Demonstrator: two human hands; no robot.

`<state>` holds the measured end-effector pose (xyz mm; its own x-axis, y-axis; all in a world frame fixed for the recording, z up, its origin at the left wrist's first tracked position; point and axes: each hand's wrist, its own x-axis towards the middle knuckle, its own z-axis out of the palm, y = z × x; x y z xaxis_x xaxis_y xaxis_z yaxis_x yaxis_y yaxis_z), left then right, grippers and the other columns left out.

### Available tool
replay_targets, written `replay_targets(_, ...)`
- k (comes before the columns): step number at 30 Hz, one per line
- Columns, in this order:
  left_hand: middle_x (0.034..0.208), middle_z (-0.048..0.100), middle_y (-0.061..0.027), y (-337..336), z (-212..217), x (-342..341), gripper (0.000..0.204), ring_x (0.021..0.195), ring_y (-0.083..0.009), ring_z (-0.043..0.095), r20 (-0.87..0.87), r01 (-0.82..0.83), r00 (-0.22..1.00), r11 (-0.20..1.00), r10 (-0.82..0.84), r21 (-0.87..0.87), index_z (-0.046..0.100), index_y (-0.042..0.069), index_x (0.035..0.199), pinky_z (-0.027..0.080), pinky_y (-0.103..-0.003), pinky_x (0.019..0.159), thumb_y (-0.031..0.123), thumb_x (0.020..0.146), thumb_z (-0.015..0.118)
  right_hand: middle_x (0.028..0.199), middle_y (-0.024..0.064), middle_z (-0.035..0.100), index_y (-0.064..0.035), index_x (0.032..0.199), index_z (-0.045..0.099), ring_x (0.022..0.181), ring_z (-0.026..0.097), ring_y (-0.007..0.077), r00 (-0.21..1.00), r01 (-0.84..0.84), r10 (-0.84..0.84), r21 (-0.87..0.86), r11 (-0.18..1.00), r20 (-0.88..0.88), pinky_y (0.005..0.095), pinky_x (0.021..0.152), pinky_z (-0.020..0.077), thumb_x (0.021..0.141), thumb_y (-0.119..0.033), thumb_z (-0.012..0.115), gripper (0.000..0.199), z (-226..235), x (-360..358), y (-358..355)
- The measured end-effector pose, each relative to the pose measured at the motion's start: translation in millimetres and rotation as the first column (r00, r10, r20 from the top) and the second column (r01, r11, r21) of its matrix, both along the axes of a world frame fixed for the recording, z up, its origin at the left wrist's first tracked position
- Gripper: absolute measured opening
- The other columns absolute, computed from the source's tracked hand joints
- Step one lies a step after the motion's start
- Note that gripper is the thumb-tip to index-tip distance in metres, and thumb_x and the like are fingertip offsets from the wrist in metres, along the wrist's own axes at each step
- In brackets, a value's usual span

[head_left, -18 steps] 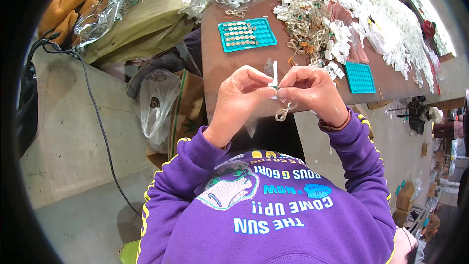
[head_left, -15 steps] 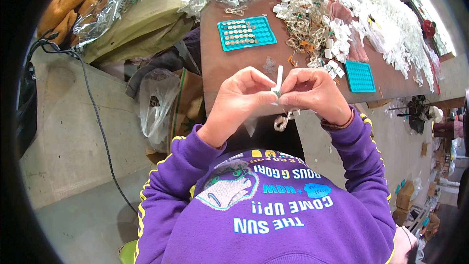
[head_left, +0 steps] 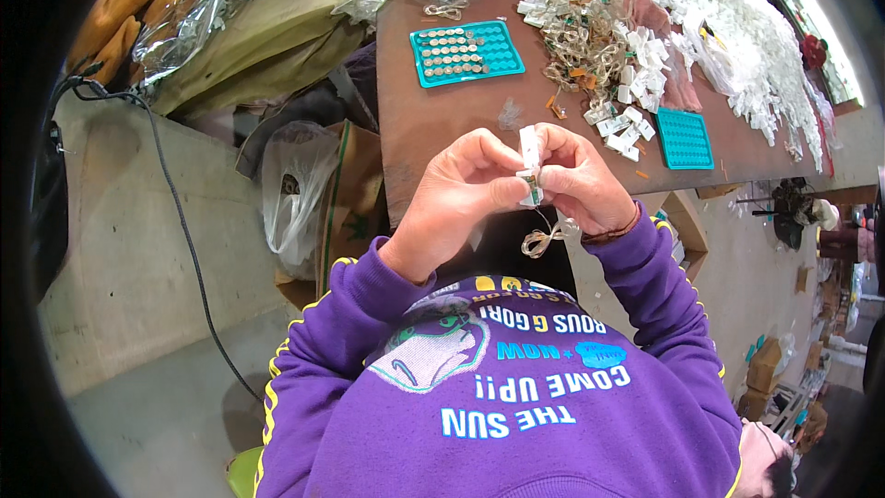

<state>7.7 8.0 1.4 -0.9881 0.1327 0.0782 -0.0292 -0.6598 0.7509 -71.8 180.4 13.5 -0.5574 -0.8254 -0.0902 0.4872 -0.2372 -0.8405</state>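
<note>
Just off the table's near edge, my left hand (head_left: 442,207) and my right hand (head_left: 590,189) pinch a small white plastic case (head_left: 529,141) between thumbs and fingertips. The case stands with its long white part pointing up. A bit of green circuit board shows low in it, by my thumbs. From its lower end hangs a thin wire looped into a small bundle (head_left: 542,241), below my right hand. Fingertips hide part of the case.
On the brown table (head_left: 415,129), a teal tray (head_left: 503,53) holds rows of round coin-like cells. Another teal tray (head_left: 684,138) sits by the right edge. Piled wired cases (head_left: 576,37) and a heap of white plastic parts (head_left: 756,83) cover the far right. A clear bag (head_left: 295,184) hangs left.
The case has turned in my fingers, so its wider face and green board now show. My hands have shifted slightly, and the wire bundle has swung and spread open.
</note>
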Motion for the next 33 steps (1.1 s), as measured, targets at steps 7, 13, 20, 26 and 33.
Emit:
replay_targets(7, 0.097, 0.064, -0.0068, 3.3, 0.3, 2.2, 0.016, 0.090, -0.0121, 0.062, -0.004, -0.120, 0.993, 0.990, 0.120, -0.067, 0.056, 0.002, 0.096, 0.052, -0.026, 0.082, -0.006, 0.085, 0.065, 0.091, -0.0009, 0.058, -0.0067, 0.092, 0.055, 0.077, 0.055, 0.0045, 0.994, 0.111, -0.111, -0.021, 0.994, 0.016, 0.0196, 0.066, 0.0443, 0.087, -0.006, 0.066, 0.012, -3.7, 9.4, -2.4)
replay_targets(13, 0.097, 0.062, -0.0045, 12.2, -1.3, 6.1, 0.019, 0.089, -0.0111, 0.062, -0.136, -0.389, 0.920, 0.898, 0.367, -0.207, 0.056, 0.001, 0.096, 0.052, -0.024, 0.081, -0.007, 0.083, 0.068, 0.092, 0.0022, 0.057, -0.0014, 0.089, 0.062, 0.078, 0.055, 0.0080, 0.842, 0.434, -0.354, 0.121, 0.893, -0.406, 0.0206, 0.067, 0.0440, 0.085, -0.002, 0.067, 0.006, 7.8, 31.4, -8.0)
replay_targets(20, 0.095, 0.060, -0.0034, 17.8, -0.1, 8.6, 0.024, 0.088, -0.0102, 0.061, -0.259, -0.521, 0.851, 0.797, 0.457, -0.306, 0.058, 0.002, 0.093, 0.052, -0.024, 0.080, -0.013, 0.077, 0.069, 0.086, 0.0023, 0.060, 0.0004, 0.082, 0.066, 0.079, 0.058, 0.0088, 0.308, 0.701, -0.337, -0.027, 0.713, -0.890, 0.0244, 0.067, 0.0471, 0.079, 0.002, 0.071, 0.006, 17.6, 44.3, -12.7)
replay_targets(26, 0.094, 0.060, -0.0043, 9.1, 3.5, 8.5, 0.024, 0.085, -0.0115, 0.062, -0.228, -0.249, 0.951, 0.956, 0.210, -0.158, 0.058, 0.002, 0.094, 0.053, -0.025, 0.078, -0.013, 0.078, 0.069, 0.091, -0.0012, 0.058, -0.0057, 0.093, 0.055, 0.080, 0.056, 0.0064, 0.969, 0.202, -0.188, 0.072, 0.977, -0.161, 0.0232, 0.070, 0.0466, 0.085, -0.006, 0.070, 0.017, 18.2, 25.9, -3.3)
replay_targets(33, 0.094, 0.064, -0.0034, 14.5, 3.4, 9.4, 0.011, 0.087, -0.0081, 0.061, -0.056, -0.319, 0.948, 0.936, 0.314, -0.150, 0.057, 0.001, 0.096, 0.049, -0.022, 0.077, -0.002, 0.089, 0.064, 0.097, -0.0005, 0.059, -0.0084, 0.098, 0.055, 0.088, 0.059, 0.0072, 0.977, 0.134, -0.147, 0.095, 0.986, 0.154, 0.0252, 0.077, 0.0513, 0.093, -0.025, 0.063, 0.019, 6.3, 25.7, -13.4)
